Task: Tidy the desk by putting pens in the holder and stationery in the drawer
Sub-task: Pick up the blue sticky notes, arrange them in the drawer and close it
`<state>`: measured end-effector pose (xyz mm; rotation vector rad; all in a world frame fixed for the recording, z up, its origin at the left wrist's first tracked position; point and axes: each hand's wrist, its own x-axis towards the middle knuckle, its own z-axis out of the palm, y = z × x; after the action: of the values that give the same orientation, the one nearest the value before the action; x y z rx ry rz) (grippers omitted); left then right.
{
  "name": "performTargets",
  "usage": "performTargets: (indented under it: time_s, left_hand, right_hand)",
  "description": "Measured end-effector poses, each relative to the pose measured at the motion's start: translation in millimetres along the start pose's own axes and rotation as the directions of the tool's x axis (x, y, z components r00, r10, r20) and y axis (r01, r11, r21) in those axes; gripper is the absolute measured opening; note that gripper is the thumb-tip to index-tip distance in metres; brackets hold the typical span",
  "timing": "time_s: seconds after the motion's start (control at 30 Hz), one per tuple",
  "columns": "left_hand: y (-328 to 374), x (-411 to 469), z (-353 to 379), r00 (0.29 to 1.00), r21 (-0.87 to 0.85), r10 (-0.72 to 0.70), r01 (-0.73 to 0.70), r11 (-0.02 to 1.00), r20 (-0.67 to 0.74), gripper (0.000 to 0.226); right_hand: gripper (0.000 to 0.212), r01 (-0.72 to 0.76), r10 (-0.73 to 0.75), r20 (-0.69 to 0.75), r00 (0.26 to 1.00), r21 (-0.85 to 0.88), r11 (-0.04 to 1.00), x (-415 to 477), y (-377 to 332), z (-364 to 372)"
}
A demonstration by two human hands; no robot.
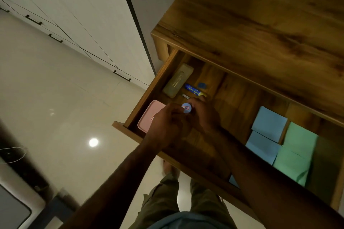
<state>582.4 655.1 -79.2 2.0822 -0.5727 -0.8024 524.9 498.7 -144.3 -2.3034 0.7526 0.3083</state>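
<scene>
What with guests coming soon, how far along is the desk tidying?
Done: the open drawer already holds a beige case, blue tube, pink box, blue pads and green pads. In hand: left hand and right hand together hold a round blue-topped item over the drawer. Left: setting it down; pens and holder are out of view.

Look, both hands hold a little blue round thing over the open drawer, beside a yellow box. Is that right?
Not quite: the head view shows the box is pink, not yellow. The left hand and right hand do hold the little blue round thing over the open drawer.
</scene>
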Motion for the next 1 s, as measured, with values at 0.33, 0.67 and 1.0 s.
performTargets:
  time_s: [0.33,0.67,1.0]
  left_hand:
    - [3,-5,-2,0.994,0.026,0.064,-0.066,0.997,0.088,0.031]
    - [10,-29,-3,0.769,0.176,0.199,-0.374,0.911,0.607,0.030]
    - [12,-47,6,0.547,0.272,0.213,-0.672,0.689,0.810,0.035]
  right_hand:
    - [0.056,-0.010,0.010,-0.011,1.000,0.009,1.000,-13,0,2]
    - [0.036,-0.089,0.092,-0.043,0.995,0.076,0.993,-114,13,-18]
    - [0.006,-0.175,0.172,0.036,0.985,0.129,0.976,-216,11,-14]
